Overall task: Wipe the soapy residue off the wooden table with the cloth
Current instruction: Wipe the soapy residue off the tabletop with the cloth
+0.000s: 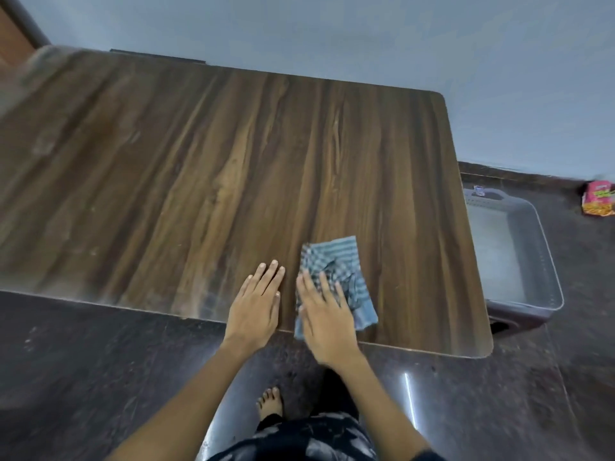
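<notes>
Wooden table [199,168] bears crumpled blue striped cloth [336,271] under right hand [327,322].

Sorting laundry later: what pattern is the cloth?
Blue-and-white checks and stripes on the cloth, seen in the head view.

This looked like a room in a home. A wooden table [233,161] stood against a plain pale blue wall [366,34] on a dark polished stone floor [83,361]. To the right sat 1 grey plastic tub [545,261] and, farther right, 1 pink snack packet [598,198]. A bare foot [270,401] stood near the table.
</notes>
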